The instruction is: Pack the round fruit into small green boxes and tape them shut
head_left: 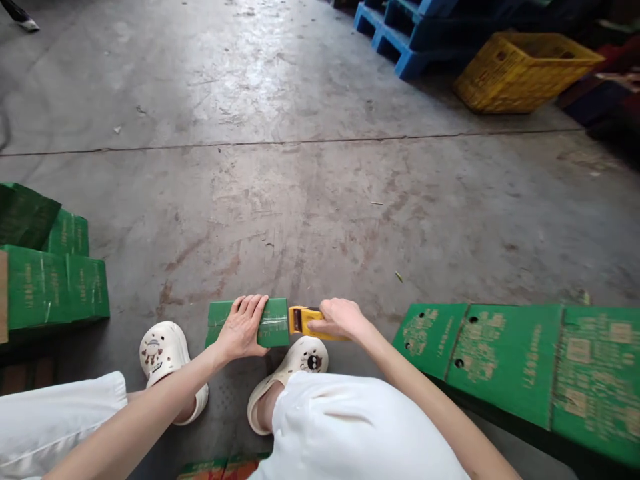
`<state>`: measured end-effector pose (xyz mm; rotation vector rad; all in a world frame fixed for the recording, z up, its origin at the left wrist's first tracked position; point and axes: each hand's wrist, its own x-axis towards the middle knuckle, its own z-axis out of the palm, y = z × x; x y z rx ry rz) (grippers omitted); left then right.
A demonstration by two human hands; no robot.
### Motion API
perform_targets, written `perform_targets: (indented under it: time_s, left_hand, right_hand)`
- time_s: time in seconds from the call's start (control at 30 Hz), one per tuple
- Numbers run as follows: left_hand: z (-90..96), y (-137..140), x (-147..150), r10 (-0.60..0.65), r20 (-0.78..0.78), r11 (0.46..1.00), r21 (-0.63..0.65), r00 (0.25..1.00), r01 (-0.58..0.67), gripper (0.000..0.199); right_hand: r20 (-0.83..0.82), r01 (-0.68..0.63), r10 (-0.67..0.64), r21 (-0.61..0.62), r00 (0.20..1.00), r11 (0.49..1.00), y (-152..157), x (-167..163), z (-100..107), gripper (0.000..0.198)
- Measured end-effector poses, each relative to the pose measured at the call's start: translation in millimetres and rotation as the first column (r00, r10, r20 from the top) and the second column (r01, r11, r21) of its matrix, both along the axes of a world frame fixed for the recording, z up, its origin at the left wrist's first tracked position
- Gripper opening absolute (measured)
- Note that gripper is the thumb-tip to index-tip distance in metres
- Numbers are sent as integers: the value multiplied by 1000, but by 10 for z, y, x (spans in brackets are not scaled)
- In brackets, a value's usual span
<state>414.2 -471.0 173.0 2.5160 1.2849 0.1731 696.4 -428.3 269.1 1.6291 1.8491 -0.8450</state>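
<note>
The green box (275, 323) was best braced by the left hand (242, 333) — thumb spread. The dispenser (304, 319) was pinched by the right hand (341, 319).

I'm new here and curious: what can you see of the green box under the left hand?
The box is green, oblong, apparently cardboard, with a shiny clear strip near its right end. It sits crosswise, no opening showing. The left hand grips it from above; the yellow tool is at its right end, contact unclear.
</note>
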Motion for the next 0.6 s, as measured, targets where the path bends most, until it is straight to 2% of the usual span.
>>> perform_targets:
  time_s: [0.17,0.27,0.37,0.47,0.53,0.6]
  left_hand:
    - [14,-21,21,-46,-76,998,49,996,50,121]
    - [24,-34,-141,-91,-112,992,77,990,100,116]
    - [36,-47,-500,-82,-141,992,82,987,94,124]
    - [32,-66,-846,-32,-137,995,89,990,44,123]
    - [15,-106,-936,18,-114,995,99,993,-7,122]
    - [-12,-195,-881,109,-84,989,106,991,-100,122]
  right_hand:
    - [-15,84,-83,22,996,996,-42,-380,-170,43]
    - [3,111,-112,36,994,993,-134,-307,-193,45]
    - [5,184,-184,45,983,982,-259,-36,-95,51]
    - [-115,318,-312,44,943,947,-375,186,53,54]
    - [-243,411,-393,28,887,911,-442,231,144,53]
    - [-360,496,-462,0,810,868,-494,196,225,55]
